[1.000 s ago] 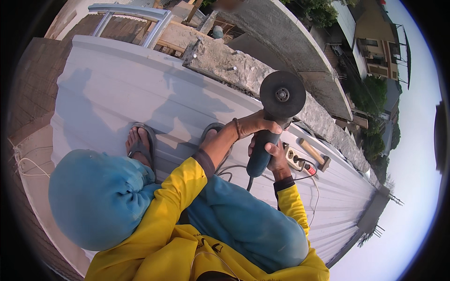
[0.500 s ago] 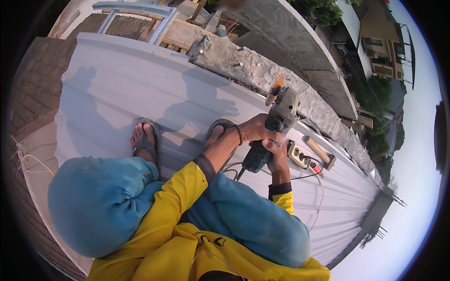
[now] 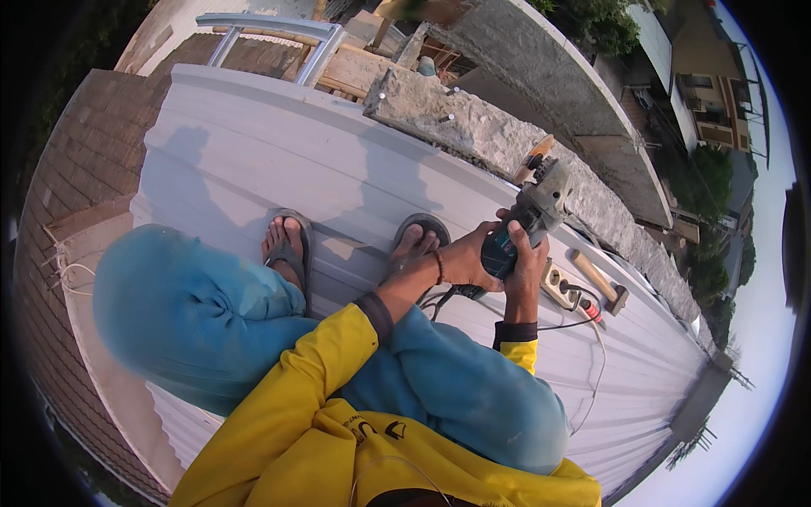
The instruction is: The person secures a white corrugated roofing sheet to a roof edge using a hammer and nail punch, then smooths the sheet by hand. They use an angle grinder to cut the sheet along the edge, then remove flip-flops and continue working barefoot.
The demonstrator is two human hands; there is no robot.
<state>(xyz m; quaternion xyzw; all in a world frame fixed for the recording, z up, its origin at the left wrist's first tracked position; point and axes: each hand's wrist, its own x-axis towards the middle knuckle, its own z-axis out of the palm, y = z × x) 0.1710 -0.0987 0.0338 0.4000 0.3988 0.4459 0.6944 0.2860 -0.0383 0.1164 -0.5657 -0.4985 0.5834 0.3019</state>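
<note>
The left hand (image 3: 465, 258), a dark beaded bracelet (image 3: 439, 265) at its wrist, was clasped around the rear of a dark teal angle grinder with a grey metal head (image 3: 500, 252). The right hand (image 3: 525, 260) gripped the same body from the other side, its thumb laid along the top; some fingertips of the 2 hands were hidden behind the tool. The grinder was held up above the pale grey corrugated metal roof sheets (image 3: 262, 110), near their long edge beside the rough grey concrete ledge (image 3: 498, 131). Its thin orange-brown disc (image 3: 536, 159) was turned nearly edge-on, in front of the ledge in this view; whether they touched could not be told.

On the sheets, near that same edge and beyond the right hand, lay a cream-coloured power strip (image 3: 556, 286) with a red plug (image 3: 593, 312) at its end. Just beside it lay a hammer with a pale wooden handle (image 3: 593, 272), its dark head pointing away from the grinder. A black cord (image 3: 434, 306) looped on the sheets below the left hand. 2 feet in grey thong sandals (image 3: 306, 247) stood on the sheets, and a silvery metal frame (image 3: 319, 57) stood past their far edge.
</note>
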